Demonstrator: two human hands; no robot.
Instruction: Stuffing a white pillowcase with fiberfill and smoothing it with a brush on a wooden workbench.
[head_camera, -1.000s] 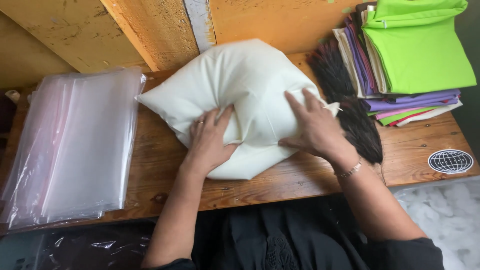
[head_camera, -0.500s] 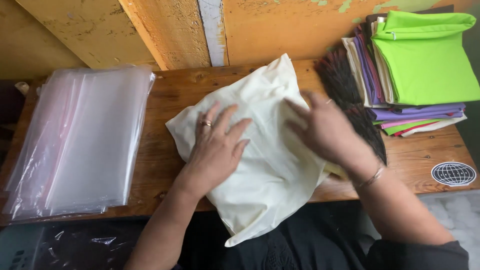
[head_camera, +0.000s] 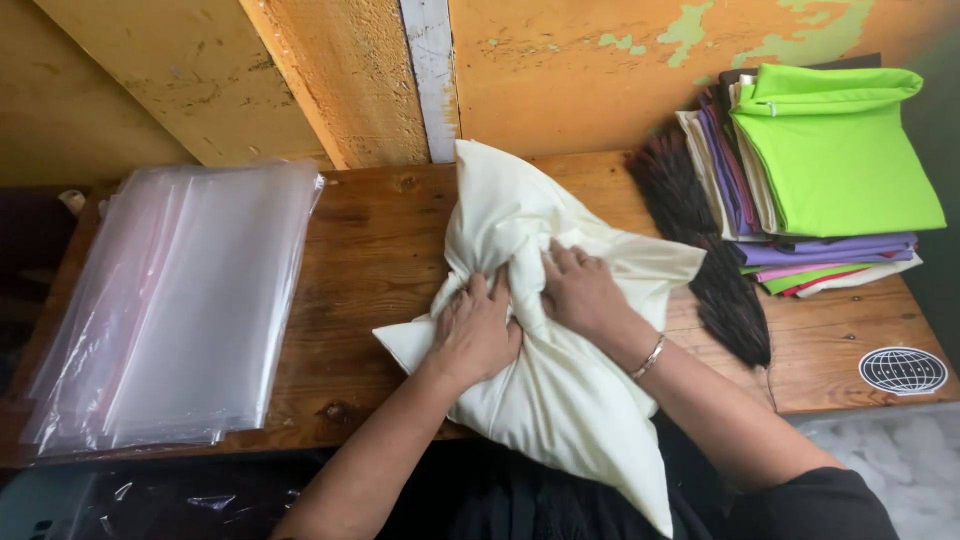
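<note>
A cream-white stuffed pillow (head_camera: 560, 400) lies across the wooden table (head_camera: 380, 250), its lower end hanging over the front edge toward my lap. My left hand (head_camera: 478, 330) and my right hand (head_camera: 580, 292) sit side by side at its middle, both with fingers closed into the bunched fabric, pinching the pillow in at the waist. The upper part of the pillow rises in folds toward the wall. A bangle circles my right wrist.
A stack of clear plastic bags (head_camera: 170, 300) covers the table's left side. A dark bristly broom head (head_camera: 700, 240) lies right of the pillow, beside a pile of folded green, purple and white cloth (head_camera: 820, 160). A round sticker (head_camera: 903, 370) marks the table's right corner.
My hands went from pressing flat on the pillow to gripping its middle together. The pillow has turned and slid toward me, its end now over the table edge.
</note>
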